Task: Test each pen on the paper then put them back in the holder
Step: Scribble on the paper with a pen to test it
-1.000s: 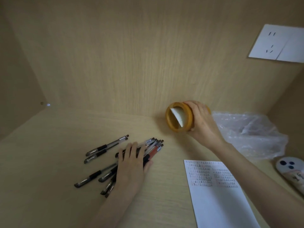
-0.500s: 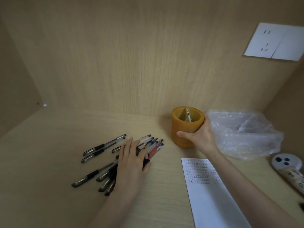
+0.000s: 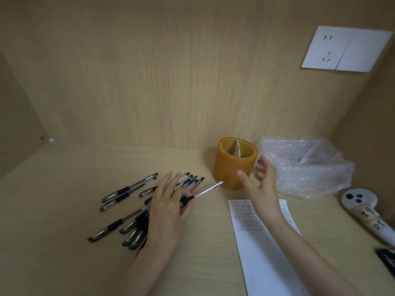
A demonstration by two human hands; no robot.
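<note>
Nearest on the table (image 3: 53, 242), right of centre, lies the paper (image 3: 265, 259), a white sheet with rows of small marks across its far end, and the right forearm crosses over it. Left of that, the left hand (image 3: 168, 210) lies on a spread of pens (image 3: 119, 226), fingers (image 3: 165, 184) stretched out nearly straight over the barrels. One pen (image 3: 208, 189) sticks out from under the thumb side, its clear barrel angling far and right until the tip reaches the base of the holder (image 3: 234, 165); whether the thumb pinches it I cannot tell. Two more pens (image 3: 130, 188) lie apart on the far left of the pile. The right hand (image 3: 261, 178) hovers just beside the holder, fingers spread and loose, gripping nothing. The orange holder stands upright by the back wall, with a crumpled plastic bag (image 3: 307, 167) at its right.
</note>
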